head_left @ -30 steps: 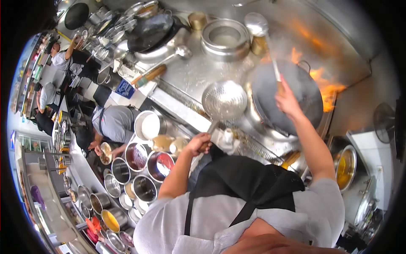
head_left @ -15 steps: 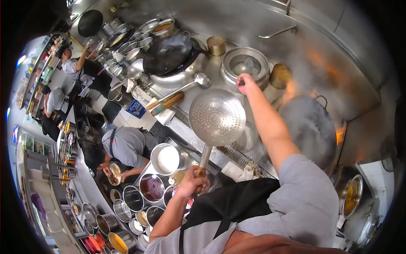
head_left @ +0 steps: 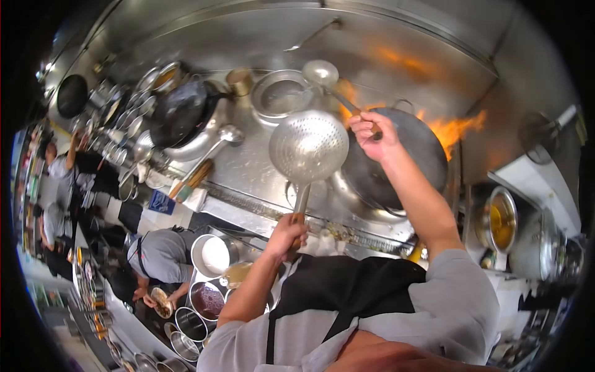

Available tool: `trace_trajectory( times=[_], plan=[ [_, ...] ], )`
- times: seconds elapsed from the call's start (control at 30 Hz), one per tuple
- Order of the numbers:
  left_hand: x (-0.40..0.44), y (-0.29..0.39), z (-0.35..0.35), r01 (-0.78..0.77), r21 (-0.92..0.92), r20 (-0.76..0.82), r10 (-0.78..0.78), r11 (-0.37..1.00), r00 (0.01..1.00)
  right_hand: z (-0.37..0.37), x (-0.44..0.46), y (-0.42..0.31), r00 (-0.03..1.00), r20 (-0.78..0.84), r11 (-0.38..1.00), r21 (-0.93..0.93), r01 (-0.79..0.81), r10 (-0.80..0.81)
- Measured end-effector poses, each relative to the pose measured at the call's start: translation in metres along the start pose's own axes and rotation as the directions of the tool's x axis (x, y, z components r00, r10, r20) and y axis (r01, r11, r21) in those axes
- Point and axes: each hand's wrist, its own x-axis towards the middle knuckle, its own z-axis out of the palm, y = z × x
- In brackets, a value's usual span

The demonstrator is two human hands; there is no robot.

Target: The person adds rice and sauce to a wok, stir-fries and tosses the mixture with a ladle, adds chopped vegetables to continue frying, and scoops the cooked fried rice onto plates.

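Note:
My left hand (head_left: pixel 288 235) is closed around the wooden handle of a perforated strainer (head_left: pixel 308 146), held bowl outward over the steel range. In my right hand (head_left: pixel 375 133) is a long-handled ladle (head_left: pixel 320 72), its bowl raised near the right rim of a round steel pot (head_left: pixel 282 96). Behind and below my right forearm sits a large dark wok (head_left: pixel 396 161). Orange flames (head_left: pixel 455 133) rise along the wok's far and right edges. Part of the wok's inside is hidden by my arm.
A second dark wok (head_left: pixel 180 115) and another ladle (head_left: pixel 230 134) are to the left. Metal containers, one with white contents (head_left: pixel 214 255), stand by my left arm. A co-worker (head_left: pixel 162 253) bends over a bowl. A pan of yellow liquid (head_left: pixel 499 218) is at right.
My right hand has moved from above the pot towards the wok, and the ladle is lifted out of the pot. Flames have grown; the wok's steam has thinned. The view has shifted right.

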Motion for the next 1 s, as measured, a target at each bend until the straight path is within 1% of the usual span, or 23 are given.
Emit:
trace_trajectory(
  times=[0.03,0.1,0.17,0.23,0.27,0.33,0.4,0.43,0.47,0.5,0.57,0.6,0.63,0.7,0.73,0.77,0.8,0.83,0.87,0.9,0.93,0.97,1.0],
  plan=[
    [0.014,-0.002,0.017,-0.001,-0.021,0.023,0.001,1.000,1.000,0.015,-0.032,-0.006,1.000,0.006,0.999,-0.046,0.023,-0.022],
    [0.052,-0.007,0.049,-0.043,-0.019,0.148,0.046,0.999,0.988,0.035,-0.092,-0.018,0.996,-0.018,0.978,-0.192,0.084,-0.089],
    [0.089,-0.009,0.084,-0.084,-0.036,0.225,0.090,0.996,0.970,0.042,-0.145,-0.032,0.957,-0.151,0.905,-0.388,0.172,-0.246],
    [0.121,-0.013,0.119,-0.028,-0.135,0.240,0.060,0.990,0.969,0.049,-0.193,-0.040,0.929,-0.240,0.864,-0.485,0.136,-0.281],
    [0.132,-0.016,0.136,-0.033,-0.134,0.235,0.064,0.990,0.970,0.048,-0.215,-0.040,0.927,-0.249,0.868,-0.478,0.135,-0.281],
    [0.156,-0.021,0.164,-0.041,-0.133,0.232,0.071,0.990,0.970,0.045,-0.256,-0.038,0.855,-0.390,0.814,-0.577,0.063,-0.342],
    [0.176,-0.037,0.184,0.019,-0.100,0.187,0.000,0.995,0.982,0.036,-0.294,-0.030,0.851,-0.414,0.820,-0.571,0.033,-0.322],
    [0.176,-0.043,0.197,0.028,-0.108,0.179,-0.009,0.994,0.984,0.031,-0.312,-0.027,0.848,-0.435,0.825,-0.564,0.005,-0.303],
    [0.175,-0.050,0.208,0.034,-0.115,0.166,-0.015,0.993,0.986,0.023,-0.328,-0.026,0.891,-0.391,0.864,-0.504,0.002,-0.230],
    [0.172,-0.057,0.220,0.042,-0.123,0.150,-0.023,0.992,0.988,0.013,-0.338,-0.028,0.889,-0.405,0.869,-0.494,-0.015,-0.215],
    [0.165,-0.074,0.245,0.083,-0.125,0.145,-0.065,0.989,0.987,-0.017,-0.356,-0.029,0.935,-0.320,0.917,-0.398,0.013,-0.152],
    [0.160,-0.082,0.252,0.112,-0.120,0.155,-0.093,0.986,0.984,-0.035,-0.361,-0.033,0.952,-0.273,0.920,-0.392,0.020,-0.137],
    [0.153,-0.086,0.257,0.131,-0.122,0.130,-0.115,0.984,0.985,-0.045,-0.364,-0.033,0.942,-0.291,0.891,-0.454,0.017,-0.166],
    [0.138,-0.097,0.257,0.131,-0.049,0.139,-0.124,0.990,0.983,-0.077,-0.366,-0.035,0.907,-0.311,0.627,-0.776,-0.068,-0.285],
    [0.129,-0.104,0.245,0.151,-0.041,0.110,-0.146,0.988,0.983,-0.089,-0.374,-0.031,0.908,-0.324,0.653,-0.753,-0.079,-0.264],
    [0.123,-0.100,0.233,0.056,0.115,0.071,-0.064,0.992,0.995,-0.097,-0.378,-0.034,0.869,-0.296,0.438,-0.893,-0.104,-0.397],
    [0.122,-0.093,0.226,-0.045,0.270,0.057,0.031,0.962,0.998,-0.094,-0.377,-0.036,0.825,-0.221,0.185,-0.972,-0.144,-0.520],
    [0.122,-0.096,0.221,-0.044,0.278,0.051,0.031,0.960,0.998,-0.089,-0.376,-0.038,0.827,-0.220,0.192,-0.972,-0.138,-0.518],
    [0.117,-0.105,0.214,-0.201,0.630,-0.106,0.339,0.750,0.935,-0.082,-0.375,-0.039,0.793,-0.232,0.184,-0.971,-0.153,-0.564],
    [0.112,-0.112,0.209,-0.203,0.895,-0.113,0.641,0.397,0.759,-0.071,-0.372,-0.036,0.756,-0.242,0.176,-0.970,-0.169,-0.608],
    [0.098,-0.103,0.214,-0.085,0.938,-0.139,0.587,0.337,0.798,-0.061,-0.365,-0.030,0.745,-0.246,0.193,-0.968,-0.159,-0.620],
    [0.095,-0.101,0.213,-0.087,0.939,-0.135,0.591,0.332,0.796,-0.050,-0.358,-0.025,0.745,-0.242,0.193,-0.969,-0.153,-0.622],
    [0.093,-0.100,0.212,-0.059,0.960,-0.125,0.607,0.273,0.785,-0.039,-0.352,-0.021,0.777,-0.254,0.321,-0.944,-0.071,-0.576]
  ],
)
